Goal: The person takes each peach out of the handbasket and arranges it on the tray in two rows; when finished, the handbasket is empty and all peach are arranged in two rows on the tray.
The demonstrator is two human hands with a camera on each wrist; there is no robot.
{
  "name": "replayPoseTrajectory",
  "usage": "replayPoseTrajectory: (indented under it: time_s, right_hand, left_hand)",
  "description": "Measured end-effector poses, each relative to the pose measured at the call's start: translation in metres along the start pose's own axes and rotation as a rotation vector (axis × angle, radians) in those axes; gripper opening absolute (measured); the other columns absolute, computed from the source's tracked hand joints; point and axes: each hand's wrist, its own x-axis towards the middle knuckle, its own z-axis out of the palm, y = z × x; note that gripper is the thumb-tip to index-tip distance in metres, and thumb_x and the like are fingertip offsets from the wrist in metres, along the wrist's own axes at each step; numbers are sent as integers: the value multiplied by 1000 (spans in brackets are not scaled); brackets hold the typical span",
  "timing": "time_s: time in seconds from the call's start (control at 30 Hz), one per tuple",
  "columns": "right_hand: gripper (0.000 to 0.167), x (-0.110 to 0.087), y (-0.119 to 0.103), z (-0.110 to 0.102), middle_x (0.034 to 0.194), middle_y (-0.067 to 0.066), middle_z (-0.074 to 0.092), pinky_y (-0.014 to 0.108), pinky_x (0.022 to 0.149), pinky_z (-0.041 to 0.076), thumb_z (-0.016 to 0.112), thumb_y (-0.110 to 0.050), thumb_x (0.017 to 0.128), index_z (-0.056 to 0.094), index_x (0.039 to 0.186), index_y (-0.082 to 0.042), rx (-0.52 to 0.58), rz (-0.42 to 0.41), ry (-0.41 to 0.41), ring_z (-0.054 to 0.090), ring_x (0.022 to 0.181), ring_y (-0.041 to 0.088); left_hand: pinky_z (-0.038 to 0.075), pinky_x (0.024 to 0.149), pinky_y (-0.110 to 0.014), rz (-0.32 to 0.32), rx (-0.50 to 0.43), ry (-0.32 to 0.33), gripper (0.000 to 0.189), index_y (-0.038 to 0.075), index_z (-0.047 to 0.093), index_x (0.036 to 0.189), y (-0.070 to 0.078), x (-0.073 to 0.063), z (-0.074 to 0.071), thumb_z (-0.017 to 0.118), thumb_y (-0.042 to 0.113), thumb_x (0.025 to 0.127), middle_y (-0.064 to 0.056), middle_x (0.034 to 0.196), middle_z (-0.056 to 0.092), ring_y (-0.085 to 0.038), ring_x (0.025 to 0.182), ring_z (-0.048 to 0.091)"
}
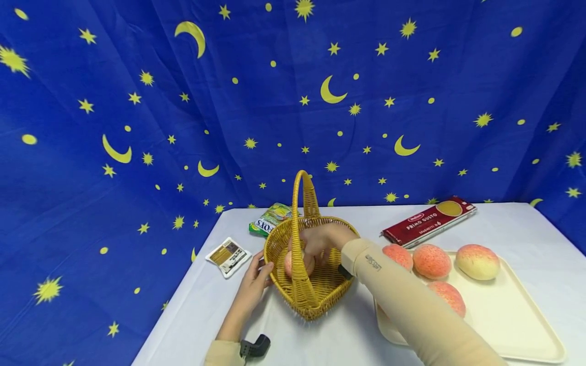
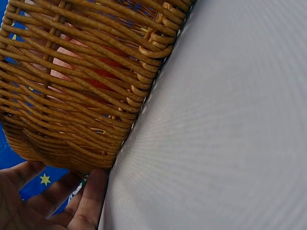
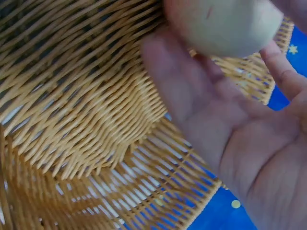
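Observation:
A wicker basket with a tall arched handle stands near the table's middle. My left hand rests against the basket's left end, thumb at the rim, fingers spread and fairly straight in the left wrist view. Reaching inside past the handle is my right hand. In the right wrist view its fingers and thumb hold a pale pink peach from both sides. That peach shows partly behind the handle in the head view and as a reddish shape through the weave in the left wrist view.
A cream tray on the right bears several peaches, partly covered by my right sleeve. Behind it lies a red spaghetti pack. A green candy bag and a small white-and-brown packet lie left of the basket.

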Motion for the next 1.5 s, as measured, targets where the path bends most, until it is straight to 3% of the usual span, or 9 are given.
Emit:
replayPoseTrajectory:
  time_s: [0.1,0.27,0.37,0.5,0.6,0.9,1.07,1.33,1.5]
  right_hand:
    - [70,1,-4,1,144,9,59,57,101,63,84,1,86,58,145,-25,-64,-18,5,67,115,26]
    - [82,4,-9,5,138,6,60,52,102,63,86,1,85,54,153,-31,-203,-12,-74,68,104,19]
    - [71,4,-9,8,132,3,60,49,101,64,84,0,87,60,146,-31,-240,17,-94,65,99,15]
    - [42,3,-8,8,115,1,63,51,100,65,83,-1,89,71,120,-27,-210,12,-100,64,89,14]
    - [33,1,-7,6,109,1,67,52,98,66,81,2,89,71,109,-23,-190,-8,-98,66,87,14]
    - [51,-14,1,-6,115,10,67,44,89,69,88,-4,86,62,130,-5,-87,-78,17,74,95,21]
    - [74,-27,10,-16,122,9,66,47,90,68,90,-14,86,54,150,-10,-59,-176,80,71,100,22]
    - [67,-55,32,-29,130,4,68,32,88,65,90,-25,84,63,145,-17,-115,-355,174,69,106,18]
    - [70,-81,50,-37,134,4,68,34,92,63,89,-28,83,61,147,-15,-74,-387,238,69,110,20]
  left_hand:
    - [65,100,-37,15,-9,-4,55,10,41,163,0,0,0,53,30,114,-27,151,55,-35,127,66]
    - [65,98,-34,14,-8,0,54,9,40,163,0,0,0,52,30,114,-28,151,55,-33,126,67]
    - [66,97,-34,11,-12,-2,54,9,41,163,0,0,0,53,30,114,-27,151,55,-32,125,67]
    - [65,98,-34,11,-21,-8,54,10,41,163,-1,0,1,53,29,114,-27,151,55,-32,126,66]
    - [65,98,-33,8,-24,-8,54,11,42,163,-1,0,0,54,29,114,-26,151,55,-32,126,66]
    - [65,100,-37,9,-1,3,54,12,42,163,-1,0,1,54,31,114,-25,152,56,-34,129,65]
    - [65,100,-37,7,2,5,54,11,42,163,0,-1,1,54,30,114,-25,152,56,-33,128,65]
    - [65,99,-36,7,-14,4,56,9,40,164,0,-2,-1,54,28,114,-27,154,53,-34,130,64]
    - [65,98,-34,16,-31,-1,54,8,40,163,0,0,1,54,26,114,-27,153,54,-32,129,65]
